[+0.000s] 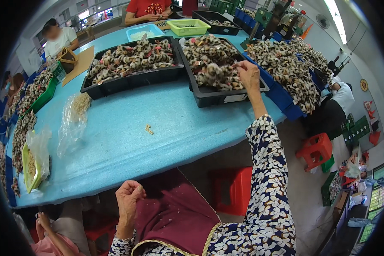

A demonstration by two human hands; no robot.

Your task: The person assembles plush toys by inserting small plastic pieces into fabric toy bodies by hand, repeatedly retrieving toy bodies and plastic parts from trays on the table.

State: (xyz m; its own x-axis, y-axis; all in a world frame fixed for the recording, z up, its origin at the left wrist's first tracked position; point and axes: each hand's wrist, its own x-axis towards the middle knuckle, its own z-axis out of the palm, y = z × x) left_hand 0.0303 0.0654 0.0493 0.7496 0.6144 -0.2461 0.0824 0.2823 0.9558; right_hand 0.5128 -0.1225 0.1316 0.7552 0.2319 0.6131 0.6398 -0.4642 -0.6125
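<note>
Over the right-hand black tray point(211, 100), my right hand point(248, 76) is closed in a pinch. Just left of its fingertips is a small spotted plush piece point(216, 76), blurred, which it seems to hold by one end. More fuzzy black, white and brown plush pieces point(209, 46) lie heaped in that tray. My left hand point(129, 197) is near the table's front edge, above my maroon apron point(170, 209). Its fingers are curled in against the thumb, and whatever may be inside is hidden.
A second black tray point(134, 81) of plush pieces adjoins on the left. Blue bins point(281, 100) heaped with plush stand right. On the blue table point(115, 141) lie small tan pieces point(149, 129) and a clear bag point(72, 123). Red stools point(232, 190) stand below; co-workers sit around.
</note>
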